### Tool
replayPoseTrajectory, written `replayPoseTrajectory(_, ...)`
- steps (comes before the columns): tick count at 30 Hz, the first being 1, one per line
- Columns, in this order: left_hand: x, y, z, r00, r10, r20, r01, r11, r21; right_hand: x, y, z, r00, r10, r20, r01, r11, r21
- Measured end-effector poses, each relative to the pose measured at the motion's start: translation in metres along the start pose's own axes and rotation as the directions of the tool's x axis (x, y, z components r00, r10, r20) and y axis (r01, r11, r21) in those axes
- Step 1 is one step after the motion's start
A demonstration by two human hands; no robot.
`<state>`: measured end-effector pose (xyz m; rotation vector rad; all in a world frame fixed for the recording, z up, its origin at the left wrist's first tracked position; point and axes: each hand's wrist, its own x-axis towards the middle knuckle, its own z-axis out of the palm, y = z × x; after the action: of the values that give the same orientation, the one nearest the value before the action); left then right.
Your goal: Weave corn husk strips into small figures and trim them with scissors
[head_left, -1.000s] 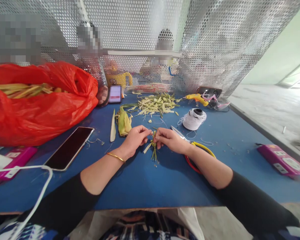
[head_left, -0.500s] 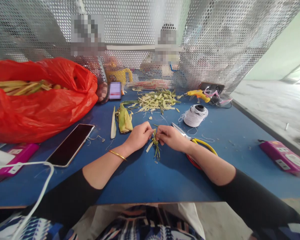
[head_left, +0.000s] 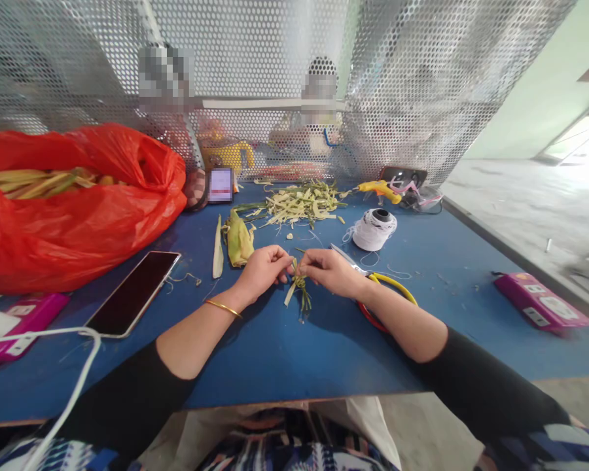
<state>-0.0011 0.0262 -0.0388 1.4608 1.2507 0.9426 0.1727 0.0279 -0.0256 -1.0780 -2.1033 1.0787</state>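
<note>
A small bundle of green and pale husk strips (head_left: 300,285) hangs between my two hands, its loose ends pointing toward me. My left hand (head_left: 265,267) pinches the upper left of the bundle between thumb and forefinger. From the other side my right hand (head_left: 330,269) is closed on its upper right part. Just beyond my left hand lie a folded corn husk (head_left: 238,239) and a single pale husk strip (head_left: 218,250). Scissors with yellow and red handles (head_left: 393,288) lie partly under my right forearm. Fingertip details are too small to make out.
A heap of husk scraps (head_left: 302,201) lies at the back, with a white thread spool (head_left: 374,230) and yellow glue gun (head_left: 380,191) to its right. On the left are a red plastic bag (head_left: 78,222) and a phone (head_left: 135,293). A magenta power strip (head_left: 542,302) sits far right.
The whole view has shifted slightly, so things sit a little further left and lower. Both hands stay closed at the bundle, with only slight finger movement.
</note>
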Motion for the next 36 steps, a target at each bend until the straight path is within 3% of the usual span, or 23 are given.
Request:
replayPoseTrajectory(2, 0.001, -0.001, 0.001, 0.998, 0.002, -0.067, -0.003, 1.0, -0.026, 0.001, 0.001, 0.002, 0.997, -0.054, -0.05, 0.058, 0.996, 0.075)
replayPoseTrajectory(5, 0.001, 0.0, 0.002, 0.972, 0.155, -0.176, -0.148, 0.988, 0.054, 0.002, 0.003, 0.004, 0.993, -0.085, -0.084, 0.098, 0.981, 0.167)
replayPoseTrajectory(8, 0.001, 0.002, 0.002, 0.929, 0.311, -0.2, -0.285, 0.947, 0.15, 0.002, 0.003, 0.007, 1.0, -0.027, -0.016, 0.03, 0.963, 0.266)
replayPoseTrajectory(10, 0.002, 0.003, 0.002, 0.923, 0.334, -0.19, -0.306, 0.938, 0.161, 0.002, 0.001, 0.008, 0.999, -0.013, 0.038, -0.001, 0.94, 0.34)
replayPoseTrajectory(12, 0.002, 0.004, 0.002, 0.931, 0.3, -0.21, -0.283, 0.953, 0.106, 0.003, 0.0, 0.008, 0.999, -0.003, 0.037, -0.012, 0.918, 0.395)
replayPoseTrajectory(16, -0.002, 0.008, 0.006, 0.963, 0.104, -0.247, -0.141, 0.98, -0.137, 0.003, -0.004, 0.004, 0.984, 0.079, -0.162, 0.021, 0.843, 0.538)
replayPoseTrajectory(20, -0.014, 0.015, 0.016, 0.996, -0.091, -0.022, 0.079, 0.94, -0.331, 0.003, -0.008, 0.002, 0.936, 0.16, -0.313, 0.107, 0.719, 0.687)
replayPoseTrajectory(22, -0.018, 0.017, 0.02, 0.994, -0.097, 0.051, 0.109, 0.916, -0.386, 0.002, -0.009, 0.003, 0.933, 0.163, -0.321, 0.121, 0.698, 0.706)
replayPoseTrajectory(26, -0.018, 0.017, 0.02, 0.994, -0.107, 0.032, 0.109, 0.874, -0.474, 0.0, -0.013, 0.006, 0.945, 0.154, -0.288, 0.099, 0.704, 0.703)
replayPoseTrajectory(31, -0.018, 0.019, 0.013, 0.979, -0.184, 0.093, 0.206, 0.855, -0.477, -0.001, -0.014, 0.004, 0.945, 0.19, -0.265, 0.054, 0.712, 0.7)
replayPoseTrajectory(36, -0.021, 0.026, 0.013, 0.945, -0.301, 0.131, 0.321, 0.759, -0.566, -0.001, -0.013, 0.009, 0.957, 0.183, -0.224, 0.028, 0.713, 0.701)
